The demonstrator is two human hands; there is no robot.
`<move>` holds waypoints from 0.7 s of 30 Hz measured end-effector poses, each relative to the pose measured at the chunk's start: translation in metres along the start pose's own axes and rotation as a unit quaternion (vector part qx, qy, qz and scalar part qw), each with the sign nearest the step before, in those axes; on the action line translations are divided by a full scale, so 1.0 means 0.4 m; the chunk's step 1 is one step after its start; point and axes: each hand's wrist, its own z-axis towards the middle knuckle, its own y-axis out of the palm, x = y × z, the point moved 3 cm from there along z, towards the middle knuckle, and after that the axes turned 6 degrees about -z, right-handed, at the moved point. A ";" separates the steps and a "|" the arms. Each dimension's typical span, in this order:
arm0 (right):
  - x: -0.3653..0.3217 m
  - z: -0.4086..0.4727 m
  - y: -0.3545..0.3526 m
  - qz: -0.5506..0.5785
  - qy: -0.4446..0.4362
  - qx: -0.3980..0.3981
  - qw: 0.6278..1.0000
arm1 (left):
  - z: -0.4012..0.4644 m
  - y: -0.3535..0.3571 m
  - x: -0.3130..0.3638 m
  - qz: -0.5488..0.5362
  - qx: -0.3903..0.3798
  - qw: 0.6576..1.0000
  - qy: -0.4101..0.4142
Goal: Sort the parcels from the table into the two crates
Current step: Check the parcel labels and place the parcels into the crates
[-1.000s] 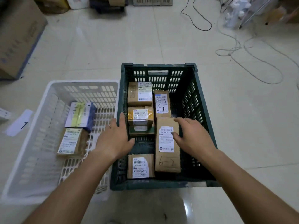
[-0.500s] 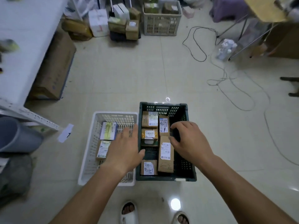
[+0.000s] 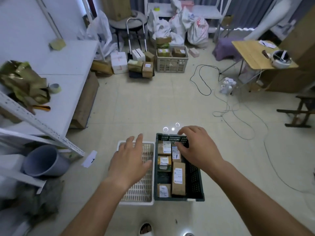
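Standing up from the crates, you seem between parcels: your left hand (image 3: 130, 165) hangs spread over the white crate (image 3: 136, 202) at 7 o'clock, your right hand (image 3: 196, 149) loosely curled, empty, over the dark crate (image 3: 196, 199), five parcels (image 3: 178, 178) inside; half a second ago you crouched nearer; next, fetch from the white table (image 3: 68, 62) at 10 o'clock

Both bare forearms are reaching forward from the bottom of the view, angling in toward each other. The left hand (image 3: 130, 160) is lying palm down with its fingers straight and slightly spread, the thumb sticking out to the right, and nothing between the fingers. The right hand (image 3: 196, 149) is also facing palm down, its fingers bending loosely downward at the knuckles, the thumb tucked beneath them, and holding nothing. The two hands are staying apart, level with each other.
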 end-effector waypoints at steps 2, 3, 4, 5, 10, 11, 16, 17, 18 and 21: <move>-0.028 -0.007 -0.042 0.007 -0.014 0.012 1.000 | -0.030 -0.044 -0.007 -0.004 0.020 1.000 -0.015; -0.042 -0.008 -0.061 0.014 -0.020 0.017 1.000 | -0.044 -0.064 -0.010 -0.004 0.028 0.999 -0.023; -0.054 -0.009 -0.078 0.020 -0.028 0.019 0.999 | -0.059 -0.081 -0.012 -0.001 0.035 0.999 -0.030; -0.065 -0.010 -0.092 0.022 -0.039 0.019 0.999 | -0.074 -0.096 -0.012 0.003 0.040 0.998 -0.038; -0.104 -0.037 -0.153 0.034 -0.108 0.025 0.993 | -0.167 -0.147 0.006 0.005 0.079 0.993 -0.086; -0.108 -0.049 -0.165 0.037 -0.126 0.027 0.991 | -0.197 -0.150 0.017 0.003 0.091 0.991 -0.097; -0.124 -0.126 -0.201 0.048 -0.217 0.009 0.975 | -0.382 -0.128 0.083 -0.044 0.159 0.971 -0.174; -0.135 -0.144 -0.208 0.053 -0.236 0.009 0.970 | -0.420 -0.125 0.095 -0.048 0.169 0.967 -0.186; -0.149 -0.162 -0.217 0.057 -0.254 0.009 0.966 | -0.456 -0.124 0.105 -0.050 0.177 0.963 -0.196; -0.212 -0.211 -0.246 0.068 -0.306 0.003 0.950 | -0.566 -0.140 0.120 -0.046 0.206 0.950 -0.229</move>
